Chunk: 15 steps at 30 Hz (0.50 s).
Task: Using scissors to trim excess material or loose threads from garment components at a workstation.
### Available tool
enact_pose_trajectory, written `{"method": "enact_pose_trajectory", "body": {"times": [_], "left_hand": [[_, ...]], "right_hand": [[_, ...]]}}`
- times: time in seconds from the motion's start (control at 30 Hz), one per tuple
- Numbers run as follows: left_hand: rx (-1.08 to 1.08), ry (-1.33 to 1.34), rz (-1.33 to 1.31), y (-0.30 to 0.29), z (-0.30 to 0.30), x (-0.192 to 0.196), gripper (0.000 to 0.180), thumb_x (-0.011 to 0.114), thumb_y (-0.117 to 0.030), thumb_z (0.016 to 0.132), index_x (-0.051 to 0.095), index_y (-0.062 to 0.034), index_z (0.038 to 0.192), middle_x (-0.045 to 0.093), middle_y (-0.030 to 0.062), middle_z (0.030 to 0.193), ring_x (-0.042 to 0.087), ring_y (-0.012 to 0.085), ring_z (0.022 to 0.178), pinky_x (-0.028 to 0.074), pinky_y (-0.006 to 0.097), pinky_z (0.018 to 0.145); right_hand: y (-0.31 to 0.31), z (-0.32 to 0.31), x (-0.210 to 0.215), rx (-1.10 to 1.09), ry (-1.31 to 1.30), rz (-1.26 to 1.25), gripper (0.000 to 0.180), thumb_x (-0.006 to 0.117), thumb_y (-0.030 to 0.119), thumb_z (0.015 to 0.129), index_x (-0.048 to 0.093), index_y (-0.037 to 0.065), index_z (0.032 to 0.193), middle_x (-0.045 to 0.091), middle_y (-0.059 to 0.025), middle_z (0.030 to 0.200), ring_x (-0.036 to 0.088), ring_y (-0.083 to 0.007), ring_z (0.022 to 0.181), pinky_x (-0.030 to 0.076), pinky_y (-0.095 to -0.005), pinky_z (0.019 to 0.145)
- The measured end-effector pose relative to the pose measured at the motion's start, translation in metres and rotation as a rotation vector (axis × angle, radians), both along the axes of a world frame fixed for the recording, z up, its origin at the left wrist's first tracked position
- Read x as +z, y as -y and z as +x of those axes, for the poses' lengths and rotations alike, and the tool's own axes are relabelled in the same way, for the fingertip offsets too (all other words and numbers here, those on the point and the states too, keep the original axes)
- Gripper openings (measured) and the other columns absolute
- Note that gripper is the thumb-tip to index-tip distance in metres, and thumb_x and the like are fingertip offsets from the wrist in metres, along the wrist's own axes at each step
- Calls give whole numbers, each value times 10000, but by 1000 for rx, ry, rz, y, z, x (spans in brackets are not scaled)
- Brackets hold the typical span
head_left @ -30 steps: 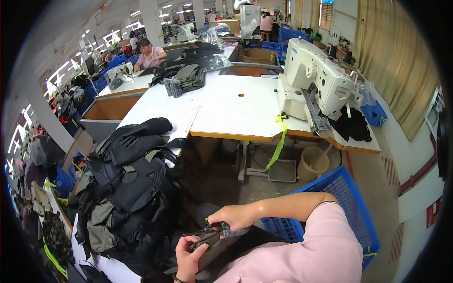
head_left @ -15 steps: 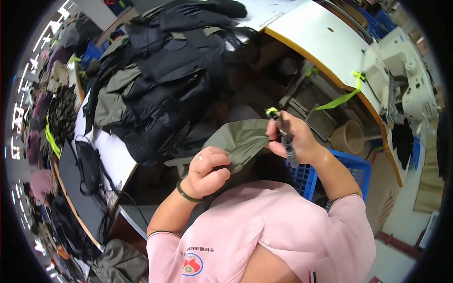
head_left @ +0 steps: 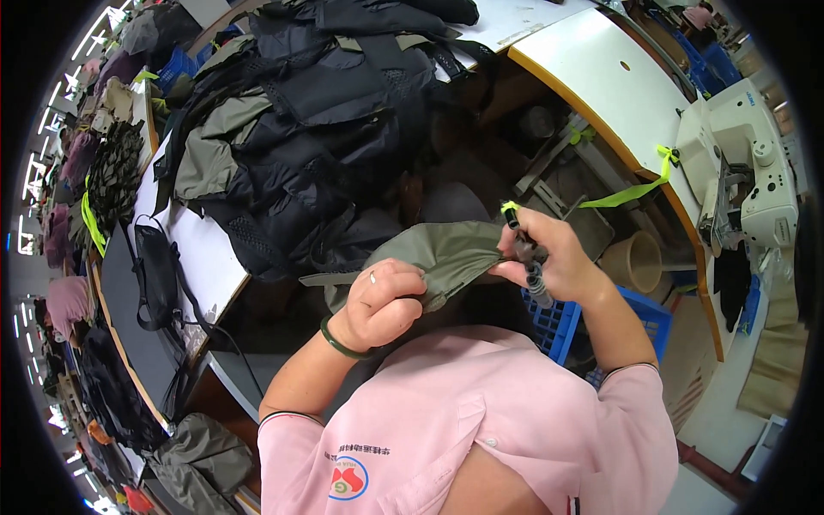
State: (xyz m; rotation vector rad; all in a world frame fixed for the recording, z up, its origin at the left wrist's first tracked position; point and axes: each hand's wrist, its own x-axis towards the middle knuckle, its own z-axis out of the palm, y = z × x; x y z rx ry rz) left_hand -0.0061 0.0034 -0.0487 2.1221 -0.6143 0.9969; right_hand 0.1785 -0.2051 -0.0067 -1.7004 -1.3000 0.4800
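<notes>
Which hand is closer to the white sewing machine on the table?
The right hand. Gripping a small black thread-snipping tool and the olive-green fabric piece, it lies nearer the white sewing machine. The left hand pinches the fabric's other side, farther away.

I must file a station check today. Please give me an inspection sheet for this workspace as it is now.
Surface: white table at the left, mostly covered; a second white table at the upper right.
Job's things: olive fabric piece, held up between both hands; dark tool in the right hand.
Clutter: pile of black and olive garments; black strap on the table edge.
Hands: left hand grips the fabric; right hand holds fabric and tool.
Cables: nothing seen.
Surroundings: sewing machine, blue crate, neon ribbon.
</notes>
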Motion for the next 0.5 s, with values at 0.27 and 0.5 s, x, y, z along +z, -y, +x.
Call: {"method": "enact_pose_trajectory", "body": {"times": [0.27, 0.5], "left_hand": [[-3, -28, 38, 0, 3, 4, 182, 637, 89, 705, 542, -51, 773, 574, 123, 925, 624, 306, 782, 532, 364, 643], [-17, -20, 30, 6, 8, 2, 190, 646, 88, 685, 546, -49, 771, 574, 120, 908, 620, 302, 767, 529, 358, 646]], "right_hand": [[8, 32, 58, 87, 813, -46, 259, 784, 88, 648, 566, 70, 786, 562, -59, 739, 589, -259, 733, 499, -361, 616], [12, 36, 74, 168, 892, -196, 251, 777, 95, 665, 557, 79, 786, 573, -55, 760, 599, -252, 760, 510, -358, 625]]}}
